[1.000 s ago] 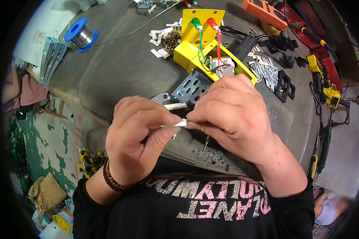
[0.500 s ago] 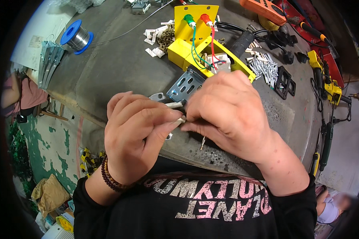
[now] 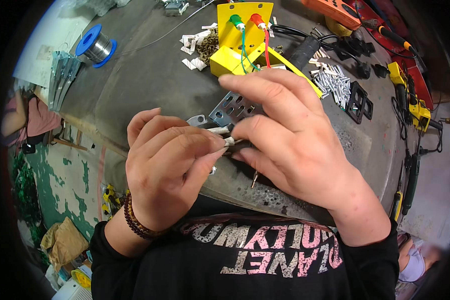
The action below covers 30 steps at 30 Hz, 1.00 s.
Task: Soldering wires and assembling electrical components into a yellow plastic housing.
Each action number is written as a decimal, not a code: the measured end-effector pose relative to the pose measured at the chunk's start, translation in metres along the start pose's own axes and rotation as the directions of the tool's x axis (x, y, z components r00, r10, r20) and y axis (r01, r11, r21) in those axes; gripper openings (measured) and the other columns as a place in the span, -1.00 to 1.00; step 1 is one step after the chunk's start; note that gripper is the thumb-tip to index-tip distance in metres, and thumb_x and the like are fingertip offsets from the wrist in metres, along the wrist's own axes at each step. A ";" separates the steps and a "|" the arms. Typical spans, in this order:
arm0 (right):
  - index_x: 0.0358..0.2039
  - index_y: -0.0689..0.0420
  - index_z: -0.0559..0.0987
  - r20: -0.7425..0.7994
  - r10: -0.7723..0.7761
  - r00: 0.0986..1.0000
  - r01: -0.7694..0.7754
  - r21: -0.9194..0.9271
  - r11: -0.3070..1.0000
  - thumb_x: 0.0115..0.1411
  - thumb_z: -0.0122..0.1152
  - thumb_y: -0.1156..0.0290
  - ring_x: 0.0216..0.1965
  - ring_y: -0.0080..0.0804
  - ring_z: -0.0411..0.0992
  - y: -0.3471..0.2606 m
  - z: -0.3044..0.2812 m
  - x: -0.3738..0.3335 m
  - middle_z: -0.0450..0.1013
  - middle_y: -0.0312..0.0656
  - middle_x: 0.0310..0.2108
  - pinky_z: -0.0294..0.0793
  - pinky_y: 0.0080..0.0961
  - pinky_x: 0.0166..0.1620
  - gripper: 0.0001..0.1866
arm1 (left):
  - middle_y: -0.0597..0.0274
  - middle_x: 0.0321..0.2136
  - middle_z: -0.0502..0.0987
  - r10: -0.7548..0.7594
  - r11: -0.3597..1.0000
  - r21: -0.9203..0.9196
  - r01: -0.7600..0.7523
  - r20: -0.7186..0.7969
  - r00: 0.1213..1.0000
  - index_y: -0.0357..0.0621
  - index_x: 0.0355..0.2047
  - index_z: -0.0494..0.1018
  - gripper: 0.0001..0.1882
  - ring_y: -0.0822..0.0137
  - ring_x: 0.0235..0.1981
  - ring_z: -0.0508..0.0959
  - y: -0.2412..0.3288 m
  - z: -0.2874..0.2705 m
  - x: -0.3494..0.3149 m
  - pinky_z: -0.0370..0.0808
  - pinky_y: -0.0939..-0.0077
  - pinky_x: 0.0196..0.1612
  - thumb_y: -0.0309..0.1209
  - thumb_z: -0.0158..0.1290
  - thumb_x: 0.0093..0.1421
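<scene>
My left hand point(image 3: 167, 162) pinches a small pale, ribbed piece point(image 3: 229, 142) between thumb and fingertips, with a thin copper-coloured end sticking out to the right. Close by, my right hand point(image 3: 292, 140) has its fingers spread and curved; the index fingertip and thumb stand apart on either side of that thin end. A pale braided sleeve point(image 3: 218, 130) shows just above the left fingertips. Behind the hands lies a slotted metal bracket point(image 3: 230, 107), partly covered by my right hand. Under the right thumb, a thin metal tip point(image 3: 255, 179) points toward me.
A yellow metal housing point(image 3: 230, 62) with green and red connectors stands beyond the hands. Metal pins point(image 3: 332, 85) lie to its right, near black plastic frames point(image 3: 359, 101). A solder wire spool point(image 3: 96, 46) is at the far left. Corded tools point(image 3: 415, 107) line the right edge.
My right hand's fingers have opened from a pinch and spread upward, now covering part of the yellow housing. The left hand keeps its pinch and has shifted slightly left.
</scene>
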State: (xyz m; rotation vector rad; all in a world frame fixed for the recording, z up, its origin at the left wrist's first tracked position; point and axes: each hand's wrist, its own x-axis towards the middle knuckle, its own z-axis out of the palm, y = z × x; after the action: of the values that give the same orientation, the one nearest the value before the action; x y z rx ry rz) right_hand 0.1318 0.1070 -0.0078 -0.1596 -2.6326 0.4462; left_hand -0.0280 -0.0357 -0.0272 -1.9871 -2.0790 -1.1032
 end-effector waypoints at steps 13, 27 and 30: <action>-0.37 0.23 0.59 -0.192 -0.078 0.978 0.069 -0.053 0.996 -0.11 0.35 0.62 -0.14 -0.22 0.50 0.010 -0.035 0.007 0.53 0.02 -0.08 0.45 -0.43 -0.07 -0.78 | 0.47 -0.40 0.60 0.100 0.989 0.107 -0.102 0.027 0.995 0.06 -0.39 0.60 -0.81 0.34 -0.36 0.53 0.001 0.017 0.000 0.29 0.22 0.06 -0.43 0.30 -0.07; -0.14 0.15 0.61 -0.042 0.345 0.938 -0.347 -0.065 0.936 0.05 0.31 0.54 -0.08 -0.29 0.48 0.035 -0.045 -0.001 0.56 -0.18 -0.18 0.34 -0.37 0.07 -0.70 | 0.33 -0.50 0.58 0.119 0.991 -0.051 -0.125 -0.113 0.986 -0.05 -0.48 0.45 -0.72 0.25 -0.44 0.52 0.002 0.029 0.002 0.33 0.26 -0.10 -0.67 0.25 -0.16; -0.15 0.04 0.63 -0.065 0.195 0.979 -0.201 -0.110 0.973 -0.01 0.38 0.46 0.01 -0.28 0.42 0.043 -0.032 0.001 0.53 -0.27 -0.16 0.21 -0.31 0.13 -0.66 | 0.38 -0.49 0.58 0.122 0.992 -0.022 -0.125 -0.117 0.986 -0.02 -0.48 0.47 -0.74 0.27 -0.43 0.52 0.004 0.031 0.002 0.31 0.27 -0.09 -0.62 0.26 -0.17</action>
State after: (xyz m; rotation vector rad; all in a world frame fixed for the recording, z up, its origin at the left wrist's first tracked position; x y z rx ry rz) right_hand 0.1476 0.1566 0.0053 -0.4692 -2.6012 0.3482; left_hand -0.0120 -0.0186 -0.0473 -1.9833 -1.8672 -1.2002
